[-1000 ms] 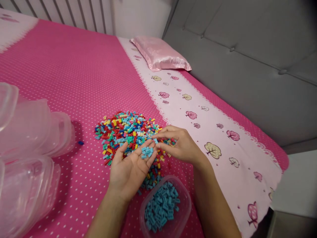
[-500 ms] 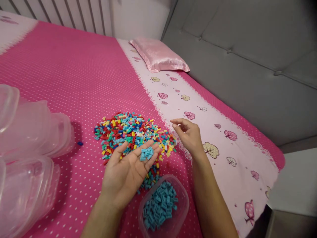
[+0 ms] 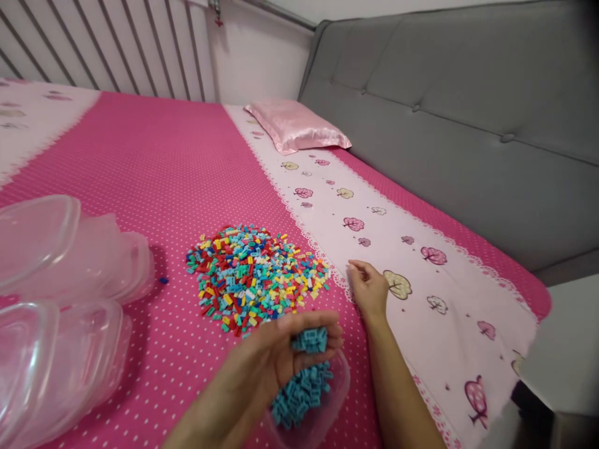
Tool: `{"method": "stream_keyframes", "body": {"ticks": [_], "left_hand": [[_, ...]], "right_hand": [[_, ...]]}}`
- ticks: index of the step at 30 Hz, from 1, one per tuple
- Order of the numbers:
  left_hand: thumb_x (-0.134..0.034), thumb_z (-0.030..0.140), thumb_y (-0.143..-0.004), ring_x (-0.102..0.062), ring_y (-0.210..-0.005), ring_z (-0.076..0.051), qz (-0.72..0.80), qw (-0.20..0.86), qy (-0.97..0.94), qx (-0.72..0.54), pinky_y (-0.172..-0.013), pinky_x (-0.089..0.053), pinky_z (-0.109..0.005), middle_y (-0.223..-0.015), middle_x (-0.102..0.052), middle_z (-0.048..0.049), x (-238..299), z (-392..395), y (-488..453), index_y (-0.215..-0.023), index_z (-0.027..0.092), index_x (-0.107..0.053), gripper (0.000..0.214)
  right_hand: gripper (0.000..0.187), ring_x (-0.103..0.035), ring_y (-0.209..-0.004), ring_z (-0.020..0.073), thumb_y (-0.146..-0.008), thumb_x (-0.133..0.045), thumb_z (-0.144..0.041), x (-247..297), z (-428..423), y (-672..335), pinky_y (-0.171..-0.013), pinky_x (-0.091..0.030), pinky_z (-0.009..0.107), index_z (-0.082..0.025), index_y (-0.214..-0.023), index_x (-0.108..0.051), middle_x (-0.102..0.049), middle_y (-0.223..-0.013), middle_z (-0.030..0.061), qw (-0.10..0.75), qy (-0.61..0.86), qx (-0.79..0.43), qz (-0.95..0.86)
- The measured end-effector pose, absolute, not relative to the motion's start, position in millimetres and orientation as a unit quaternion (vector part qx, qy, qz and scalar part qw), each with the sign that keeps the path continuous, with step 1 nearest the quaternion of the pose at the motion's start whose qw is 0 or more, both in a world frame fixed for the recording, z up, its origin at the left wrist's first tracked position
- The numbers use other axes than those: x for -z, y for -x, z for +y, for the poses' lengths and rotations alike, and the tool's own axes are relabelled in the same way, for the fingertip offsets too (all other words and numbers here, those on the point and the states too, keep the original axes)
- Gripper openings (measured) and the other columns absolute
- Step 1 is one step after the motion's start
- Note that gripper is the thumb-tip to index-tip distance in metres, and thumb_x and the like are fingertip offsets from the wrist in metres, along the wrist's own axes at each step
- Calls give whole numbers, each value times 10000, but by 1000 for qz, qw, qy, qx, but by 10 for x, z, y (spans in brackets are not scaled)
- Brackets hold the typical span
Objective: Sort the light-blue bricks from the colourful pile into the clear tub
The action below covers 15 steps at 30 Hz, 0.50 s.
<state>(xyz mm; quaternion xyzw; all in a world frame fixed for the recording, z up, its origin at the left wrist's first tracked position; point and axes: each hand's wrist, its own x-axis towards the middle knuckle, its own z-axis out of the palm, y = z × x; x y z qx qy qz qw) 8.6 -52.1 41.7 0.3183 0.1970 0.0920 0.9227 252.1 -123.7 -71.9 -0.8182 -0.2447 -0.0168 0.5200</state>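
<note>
My left hand is tilted sideways above a clear plastic container, its fingers curved around several light blue toy bricks. More blue toy bricks lie inside that container, partly hidden behind the hand. To the right of a mixed-colour pile of small toy bricks, my right hand hovers over the white band of the bedcover with its fingers curled in. Whether anything sits between those fingers is hidden.
Stacks of clear plastic containers stand at the left. One dark blue brick lies apart beside them. Beneath is a pink dotted bedcover, with a pink pillow and a grey padded headboard beyond.
My left hand has turned from palm-up to sideways and moved right and down, over the container, with the blue bricks. My right hand has lowered slightly and its fingers have curled in.
</note>
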Motion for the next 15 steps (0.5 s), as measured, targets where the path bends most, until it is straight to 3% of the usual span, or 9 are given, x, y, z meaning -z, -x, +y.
{"method": "stream_keyframes", "body": {"ticks": [4, 7, 12, 15], "left_hand": [[-736, 363, -713, -548, -1181, -336, 259, 819, -510, -51, -1075, -342, -501, -1144, -685, -79, -448, -672, 10, -1024, 263, -744, 326], [-745, 381, -704, -571, -1149, -302, 241, 742, -625, -29, -1072, -351, -457, -1129, -696, -24, -547, -742, 87, -1007, 335, -739, 306], [-697, 459, -733, -627, -1048, -269, 238, 698, -673, -59, -946, -479, -372, -1113, -702, -30, -589, -527, 180, -1015, 318, -736, 317], [-529, 578, -815, -585, -1118, -273, 304, 577, -753, -93, -977, -452, -403, -1189, -663, -51, -449, -215, 231, -1115, 284, -675, 445]], "right_hand": [[393, -603, -688, 204, -765, -554, -430, 762, -1251, -2543, -676, -481, 330, -111, -929, -714, -719, -827, 112, 524, 817, -2, -241], [401, -618, -718, 211, -761, -562, -435, 788, -1250, -2553, -707, -488, 338, -102, -927, -713, -722, -840, 122, 532, 812, -12, -242], [444, -600, -642, 185, -742, -595, -476, 792, -1244, -2538, -656, -494, 326, -102, -954, -708, -710, -813, 111, 542, 807, -19, -233], [526, -591, -610, 155, -726, -633, -508, 775, -1227, -2507, -649, -503, 317, -110, -1067, -677, -702, -899, 111, 550, 796, -71, -242]]}}
